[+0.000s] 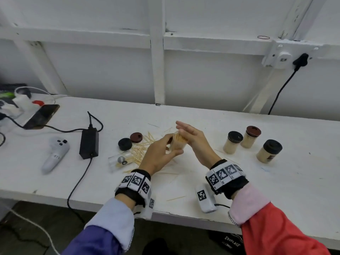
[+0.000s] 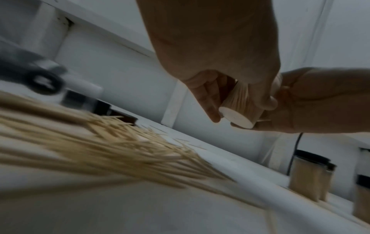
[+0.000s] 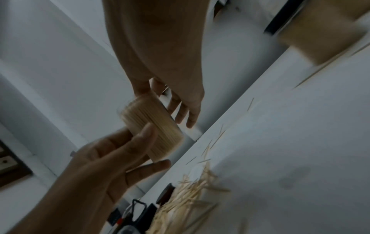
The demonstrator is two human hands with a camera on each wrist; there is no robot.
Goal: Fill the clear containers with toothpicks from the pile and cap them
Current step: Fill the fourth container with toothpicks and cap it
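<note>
Three capped, filled jars (image 1: 251, 142) stand right; a toothpick pile (image 1: 141, 151), an empty container (image 1: 119, 160) and two caps (image 1: 130, 141) remain. The left hand (image 1: 158, 155) grips a packed uncapped container (image 1: 177, 143); the right hand's (image 1: 195, 138) straight fingers cover its mouth.

"EVERLAST" on black item (image 1: 232, 242) under table edge; wristband markers carry patterns only, no text.
</note>
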